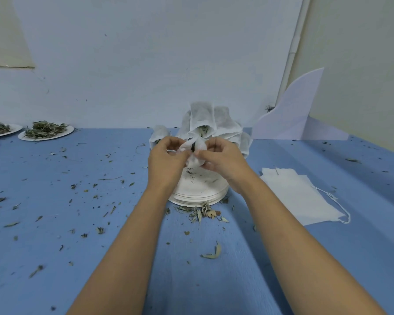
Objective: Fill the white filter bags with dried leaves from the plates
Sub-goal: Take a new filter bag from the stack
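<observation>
Leaf crumbs are littering the blue table (55, 178). Above the stacked plates (198, 196), my left hand (166, 159) and right hand (223, 158) are both pinching one filter bag (199, 145). I'm judging it best held mouth-up, gently, so that nothing spills.

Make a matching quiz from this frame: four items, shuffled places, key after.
Items
1. crumpled bag
2. empty bags
3. leaf plate
4. filled bags

Places
A. lying flat, right side
B. far left
C. pinched by left hand and right hand
D. heaped at centre, far side

Pairs: 1-C, 2-A, 3-B, 4-D
</observation>
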A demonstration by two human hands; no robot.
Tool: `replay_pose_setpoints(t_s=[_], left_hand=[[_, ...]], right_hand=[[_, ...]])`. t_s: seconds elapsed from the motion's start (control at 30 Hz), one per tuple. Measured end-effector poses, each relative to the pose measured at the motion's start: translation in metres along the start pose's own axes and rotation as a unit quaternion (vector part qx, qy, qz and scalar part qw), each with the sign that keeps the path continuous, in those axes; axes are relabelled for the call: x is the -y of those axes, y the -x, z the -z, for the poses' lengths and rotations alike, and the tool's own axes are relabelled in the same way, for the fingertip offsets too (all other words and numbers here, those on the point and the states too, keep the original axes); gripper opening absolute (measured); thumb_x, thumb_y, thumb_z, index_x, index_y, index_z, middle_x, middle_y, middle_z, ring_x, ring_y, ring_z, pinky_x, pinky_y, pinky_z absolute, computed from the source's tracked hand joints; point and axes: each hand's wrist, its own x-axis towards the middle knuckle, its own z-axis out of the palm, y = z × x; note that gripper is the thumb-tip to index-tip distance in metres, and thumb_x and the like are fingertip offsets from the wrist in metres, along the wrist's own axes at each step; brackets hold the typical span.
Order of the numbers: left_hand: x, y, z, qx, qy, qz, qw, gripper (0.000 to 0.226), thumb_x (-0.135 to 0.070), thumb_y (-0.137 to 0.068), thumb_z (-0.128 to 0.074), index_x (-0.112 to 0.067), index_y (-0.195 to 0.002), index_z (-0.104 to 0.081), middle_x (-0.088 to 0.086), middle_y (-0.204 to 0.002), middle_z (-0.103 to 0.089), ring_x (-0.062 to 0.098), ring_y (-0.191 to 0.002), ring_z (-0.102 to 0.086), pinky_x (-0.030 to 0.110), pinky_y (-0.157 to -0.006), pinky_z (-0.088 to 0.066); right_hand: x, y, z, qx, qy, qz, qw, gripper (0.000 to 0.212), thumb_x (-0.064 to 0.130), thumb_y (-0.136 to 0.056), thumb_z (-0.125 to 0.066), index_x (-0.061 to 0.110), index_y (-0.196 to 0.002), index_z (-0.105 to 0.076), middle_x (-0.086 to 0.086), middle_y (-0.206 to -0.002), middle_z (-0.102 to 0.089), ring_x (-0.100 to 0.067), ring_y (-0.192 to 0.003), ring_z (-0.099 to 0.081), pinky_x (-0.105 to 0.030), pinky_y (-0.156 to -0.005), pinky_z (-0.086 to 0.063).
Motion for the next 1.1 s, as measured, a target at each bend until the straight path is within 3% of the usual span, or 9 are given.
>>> replay_pose_setpoints(t_s=[0.17,0.3,0.5,0.6,0.67,0.73,0.87,1.0,1.1], left_hand=[[-0.004,0.011,-0.009,-0.121,-0.175,-0.093,0.973,0.030,0.002,-0.072,-0.050,-0.024,-0.066,-0.036,-0.007,-0.065,-0.039,0.010,-0.057,-0.036,0.028,-0.052,-0.028],[-0.004,0.007,-0.008,-0.109,-0.162,-0.057,0.979,0.011,-0.013,-0.083,-0.052,-0.018,-0.089,-0.044,-0.006,-0.078,-0.050,0.017,-0.068,-0.053,0.033,-0.057,-0.038],[-0.005,0.006,-0.007,-0.051,-0.057,-0.006,0.997,0.030,-0.011,-0.090,-0.041,-0.015,-0.110,-0.064,0.006,-0.091,-0.066,0.021,-0.067,-0.068,0.044,-0.065,-0.058],[-0.003,0.002,-0.001,-0.064,-0.038,-0.003,0.997,0.032,-0.011,-0.090,-0.045,-0.019,-0.109,-0.069,-0.003,-0.085,-0.068,0.018,-0.073,-0.069,0.041,-0.071,-0.058],[-0.002,0.000,0.004,-0.051,0.002,0.013,0.999,0.033,-0.009,-0.089,-0.049,-0.022,-0.110,-0.070,-0.015,-0.087,-0.066,0.009,-0.080,-0.068,0.031,-0.072,-0.058],[-0.004,0.001,0.007,-0.014,0.037,0.024,0.999,0.033,-0.008,-0.090,-0.051,-0.026,-0.110,-0.070,-0.016,-0.093,-0.067,0.008,-0.089,-0.066,0.024,-0.071,-0.057],[-0.005,0.006,0.014,0.055,0.008,0.041,0.998,0.042,-0.015,-0.089,-0.048,-0.051,-0.077,-0.063,-0.004,-0.086,-0.065,0.019,-0.089,-0.063,0.044,-0.077,-0.057],[-0.002,0.005,0.017,0.004,-0.028,0.033,0.999,0.007,-0.032,-0.082,-0.061,-0.039,-0.082,-0.062,-0.010,-0.080,-0.064,0.016,-0.079,-0.066,0.047,-0.073,-0.057],[0.000,0.000,0.020,-0.066,-0.082,0.014,0.994,0.013,-0.026,-0.082,-0.070,-0.021,-0.090,-0.062,-0.005,-0.075,-0.061,0.017,-0.066,-0.065,0.042,-0.064,-0.058]], right_hand=[[-0.007,0.002,-0.014,-0.164,0.264,0.187,0.932,0.018,0.004,-0.080,-0.055,0.016,-0.077,-0.042,0.007,-0.062,-0.041,-0.010,-0.056,-0.038,-0.028,-0.054,-0.034],[-0.004,-0.001,-0.013,-0.196,0.319,0.156,0.914,0.010,0.020,-0.087,-0.049,0.017,-0.096,-0.047,0.004,-0.062,-0.050,-0.017,-0.061,-0.050,-0.031,-0.051,-0.031],[0.001,0.006,-0.016,-0.111,0.330,0.156,0.924,0.042,0.014,-0.093,-0.040,0.015,-0.133,-0.051,-0.013,-0.103,-0.067,-0.027,-0.097,-0.060,-0.038,-0.084,-0.048],[0.004,0.003,-0.018,-0.079,0.314,0.163,0.932,0.047,0.009,-0.092,-0.040,0.015,-0.138,-0.050,-0.009,-0.113,-0.065,-0.015,-0.093,-0.058,-0.023,-0.078,-0.044],[0.006,0.002,-0.018,-0.062,0.280,0.153,0.946,0.046,0.005,-0.091,-0.040,0.015,-0.132,-0.057,0.000,-0.092,-0.067,0.003,-0.069,-0.053,-0.009,-0.059,-0.037],[0.006,0.002,-0.019,-0.068,0.253,0.124,0.957,0.037,0.003,-0.090,-0.040,0.009,-0.113,-0.068,0.005,-0.066,-0.055,-0.001,-0.051,-0.045,-0.011,-0.046,-0.032],[0.003,0.000,-0.028,-0.093,0.262,0.088,0.956,0.027,0.009,-0.091,-0.043,-0.009,-0.081,-0.060,-0.003,-0.058,-0.040,-0.014,-0.056,-0.032,-0.024,-0.047,-0.023],[0.004,-0.002,-0.037,-0.073,0.302,0.101,0.945,0.027,0.008,-0.093,-0.043,-0.001,-0.079,-0.064,0.002,-0.055,-0.042,-0.013,-0.054,-0.036,-0.021,-0.046,-0.023],[0.004,-0.002,-0.041,-0.039,0.306,0.112,0.944,0.024,0.004,-0.090,-0.044,0.006,-0.077,-0.063,0.006,-0.053,-0.041,-0.007,-0.050,-0.035,-0.019,-0.045,-0.025]])
